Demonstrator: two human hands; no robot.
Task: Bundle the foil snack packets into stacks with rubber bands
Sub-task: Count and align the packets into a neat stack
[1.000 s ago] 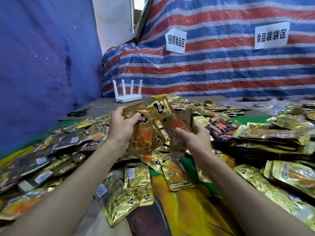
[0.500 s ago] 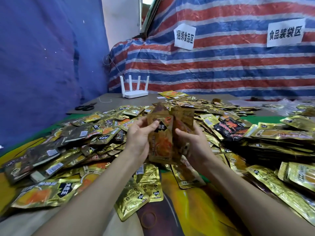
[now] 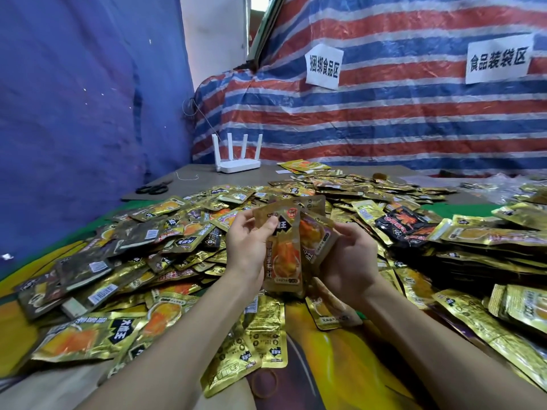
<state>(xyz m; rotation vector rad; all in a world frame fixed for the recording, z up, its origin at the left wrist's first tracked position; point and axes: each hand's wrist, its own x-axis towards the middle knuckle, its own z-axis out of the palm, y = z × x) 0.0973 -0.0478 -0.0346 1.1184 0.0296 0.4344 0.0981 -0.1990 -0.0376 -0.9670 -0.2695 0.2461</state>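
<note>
Packet stack, fanned a sec ago, now squared up, mid-desk. Left hand & right hand: each grip curled round it. Rubber band at 6 o'clock, not yet on; banding prob. next.

Behind the packet stack, the right hand has its fingers mostly hidden.

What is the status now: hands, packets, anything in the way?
Left hand, right hand grip packet stack, upright. No band seen on it. Rubber band lies on mat below. Loose packets all around.
</note>
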